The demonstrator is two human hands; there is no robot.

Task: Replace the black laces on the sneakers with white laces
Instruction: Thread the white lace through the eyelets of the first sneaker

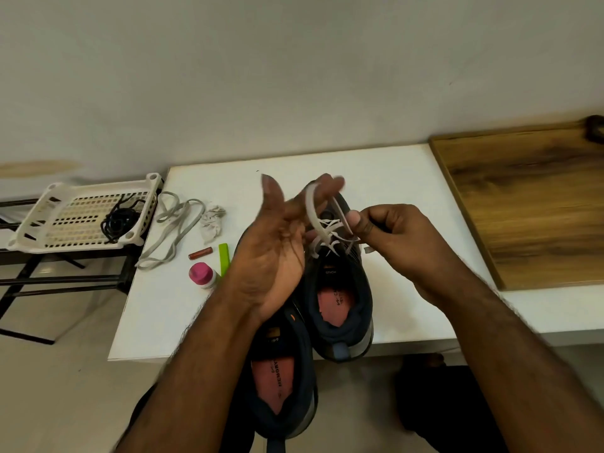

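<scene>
Head view looks down on two dark sneakers with pink insoles at the lower centre of the frame. The right-hand sneaker (340, 289) lies on the white surface (392, 197), heel toward the near edge, and a white lace (313, 214) already crosses its upper eyelets. The left-hand sneaker (281, 380) sits lower in the frame, overhanging the near edge, and its eyelet area is hidden behind the left hand (274, 253).

That hand is held palm up, fingers (271, 194) straight and spread, with a loop of the white lace draped over the fingertips; it does not grip it. The right hand (395, 237) has its fingers curled, pinching the other lace end just beside the sneaker's tongue.

Judging by this, the step in hand is the final threading or tying of the white lace on the right-hand sneaker. The next move likely calls for evening the two ends, drawing the crossings snug and forming a knot, without pulling the lace out of the top eyelets.

Farther left on the surface lie a second white lace (173, 230) in loose loops, a crumpled cloth (212, 220), a small red cylinder (200, 253), a green strip (224, 259) and a pink-capped bottle (202, 274). A white perforated tray (42, 237) at left holds the black laces (119, 220). A wooden board (529, 197) lies at right.
</scene>
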